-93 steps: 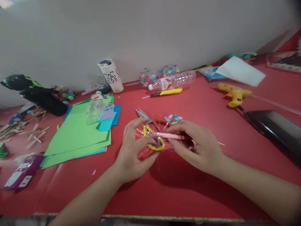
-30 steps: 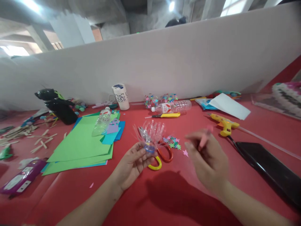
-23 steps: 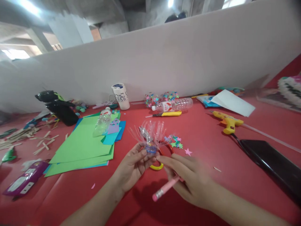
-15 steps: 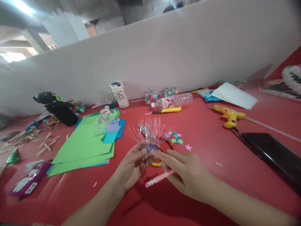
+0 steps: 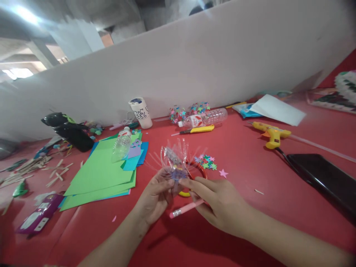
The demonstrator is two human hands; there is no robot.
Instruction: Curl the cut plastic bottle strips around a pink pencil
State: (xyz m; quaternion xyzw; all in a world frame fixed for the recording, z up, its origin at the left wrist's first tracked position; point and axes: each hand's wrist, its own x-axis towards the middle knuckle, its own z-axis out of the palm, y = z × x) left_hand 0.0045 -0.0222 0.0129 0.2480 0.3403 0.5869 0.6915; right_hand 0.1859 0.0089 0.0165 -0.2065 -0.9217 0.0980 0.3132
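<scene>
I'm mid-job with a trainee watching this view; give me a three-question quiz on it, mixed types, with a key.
1. True or false: the left hand holds the clear plastic piece with strips fanning out.

2. Multiple choice: where is the pink pencil?
A) flat on the table
B) in the right hand
C) on the paper stack

3. Fill in the blank: the yellow box cutter lies between the loose paper stars and the clear ____ near the wall.

Key:
1. True
2. B
3. bottle
</scene>
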